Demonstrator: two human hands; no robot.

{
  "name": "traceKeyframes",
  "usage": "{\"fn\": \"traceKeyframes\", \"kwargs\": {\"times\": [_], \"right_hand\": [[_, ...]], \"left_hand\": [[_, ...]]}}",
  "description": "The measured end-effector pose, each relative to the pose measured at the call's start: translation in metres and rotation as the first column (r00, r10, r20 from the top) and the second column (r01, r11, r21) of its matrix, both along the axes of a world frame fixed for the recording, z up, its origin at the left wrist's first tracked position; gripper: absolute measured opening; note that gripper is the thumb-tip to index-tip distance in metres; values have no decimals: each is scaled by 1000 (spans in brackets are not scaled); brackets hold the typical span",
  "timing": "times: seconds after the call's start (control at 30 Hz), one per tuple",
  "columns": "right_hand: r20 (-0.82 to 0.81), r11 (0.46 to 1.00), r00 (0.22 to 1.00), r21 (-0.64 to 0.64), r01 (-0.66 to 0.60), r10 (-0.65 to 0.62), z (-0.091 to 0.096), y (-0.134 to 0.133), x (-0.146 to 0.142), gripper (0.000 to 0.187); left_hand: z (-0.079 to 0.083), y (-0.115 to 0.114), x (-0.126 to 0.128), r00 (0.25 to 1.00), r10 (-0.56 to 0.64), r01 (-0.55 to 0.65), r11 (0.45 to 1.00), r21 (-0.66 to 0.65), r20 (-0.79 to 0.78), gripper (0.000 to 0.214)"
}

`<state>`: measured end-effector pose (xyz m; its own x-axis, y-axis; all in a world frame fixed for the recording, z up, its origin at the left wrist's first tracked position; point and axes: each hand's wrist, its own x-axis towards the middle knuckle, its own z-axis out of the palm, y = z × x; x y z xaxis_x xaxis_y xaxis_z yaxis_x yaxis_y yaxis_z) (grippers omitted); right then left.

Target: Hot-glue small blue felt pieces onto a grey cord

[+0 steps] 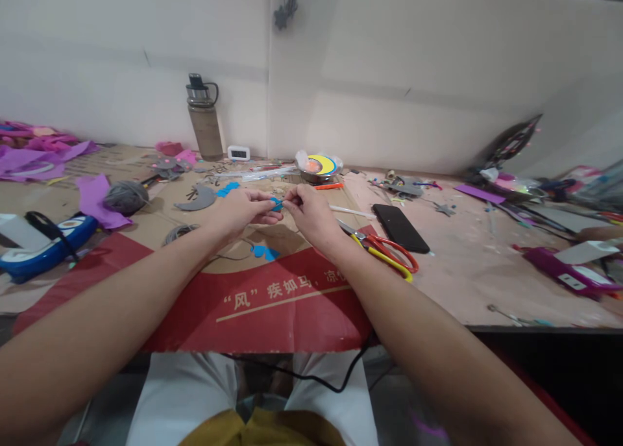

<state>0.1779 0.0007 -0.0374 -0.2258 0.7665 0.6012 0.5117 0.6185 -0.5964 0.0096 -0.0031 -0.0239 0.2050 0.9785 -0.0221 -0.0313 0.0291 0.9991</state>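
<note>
Over the cardboard sheet my two hands meet at a small blue cut-out piece [276, 204]. Thumb and fingers of my left hand [246, 211] pinch its left side. From the right, my right hand [306, 212] has its fingertips closed at the piece's edge; whether they grip the piece itself or something thin on it is hidden. Another blue cut-out [265, 252] lies on the cardboard below my hands, with a grey cord beside it. Behind my left hand rest a grey crescent moon [197, 200] and a blue scalloped piece [228, 189].
Red- and yellow-handled scissors [389, 251] and a black phone [400, 227] lie right of my right forearm. A metal bowl [318, 173], a small white clock [238, 152] and a water bottle [204, 124] stand at the back. Grey yarn [125, 197] sits left.
</note>
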Motion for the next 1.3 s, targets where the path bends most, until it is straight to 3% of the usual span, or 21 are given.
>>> {"fn": "traceKeyframes", "kwargs": {"times": [0.53,0.8,1.3], "right_hand": [[-2,997,999,-71,32,-33,2,-2,1,8],[-26,996,999,-75,42,-44,2,-4,1,6],[-3,996,999,-76,41,-42,6,-8,0,9]], "left_hand": [[1,-3,1,1000,-23,23,999,35,2,18],[1,-4,1,998,-53,56,996,76,-39,32],[-1,-3,0,998,-1,7,996,94,-70,26]]}}
